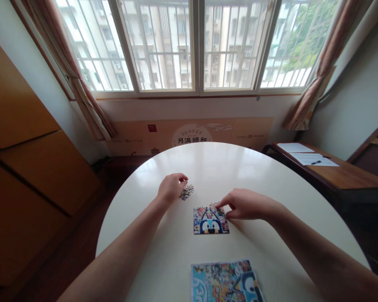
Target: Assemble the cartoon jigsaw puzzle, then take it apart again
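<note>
A partly assembled jigsaw puzzle with a blue cartoon dog's face lies flat on the white table. Its upper edge is uneven, with the lower part filled in. The extended index finger of my right hand touches the puzzle's upper right part, while the thumb rests by its right edge. Farther back and to the left is a small heap of loose puzzle pieces. My left hand hovers at the heap's left side, fingers loosely curled with a gap to the thumb; no piece shows between them.
Close to me on the round white table lies a printed puzzle picture sheet with the same dog. A wooden side desk at right carries papers and a dark pen. Beyond the table are a printed cardboard panel and windows.
</note>
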The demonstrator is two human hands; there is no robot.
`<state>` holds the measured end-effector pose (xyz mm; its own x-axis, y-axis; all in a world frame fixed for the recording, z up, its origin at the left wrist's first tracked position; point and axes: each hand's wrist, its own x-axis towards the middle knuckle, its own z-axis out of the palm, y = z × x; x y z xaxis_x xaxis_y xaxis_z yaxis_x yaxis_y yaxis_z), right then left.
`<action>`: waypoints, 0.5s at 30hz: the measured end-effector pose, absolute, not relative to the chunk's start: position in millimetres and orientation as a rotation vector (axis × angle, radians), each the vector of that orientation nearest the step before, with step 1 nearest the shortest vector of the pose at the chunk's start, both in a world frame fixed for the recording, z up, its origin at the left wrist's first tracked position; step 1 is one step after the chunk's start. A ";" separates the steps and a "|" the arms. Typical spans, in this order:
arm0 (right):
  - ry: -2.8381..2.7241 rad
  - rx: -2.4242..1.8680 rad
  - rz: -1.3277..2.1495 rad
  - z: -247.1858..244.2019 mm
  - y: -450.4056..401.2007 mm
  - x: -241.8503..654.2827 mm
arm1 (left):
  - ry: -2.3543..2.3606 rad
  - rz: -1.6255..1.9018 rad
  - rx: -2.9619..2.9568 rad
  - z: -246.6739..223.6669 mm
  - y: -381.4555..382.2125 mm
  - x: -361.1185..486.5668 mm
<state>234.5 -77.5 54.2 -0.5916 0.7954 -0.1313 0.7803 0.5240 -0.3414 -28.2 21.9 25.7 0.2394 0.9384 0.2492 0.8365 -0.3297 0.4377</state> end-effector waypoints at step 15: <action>-2.515 -1.561 0.366 46.3 -69.2 239.1 | 1.176 0.497 2.661 22.1 -39.5 18.9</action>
<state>239.1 -69.2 46.3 -0.4429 0.8965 0.0059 0.8578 0.4257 -0.2882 18.9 -39.5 22.1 0.6291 0.7439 0.2256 0.6804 -0.6673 0.3030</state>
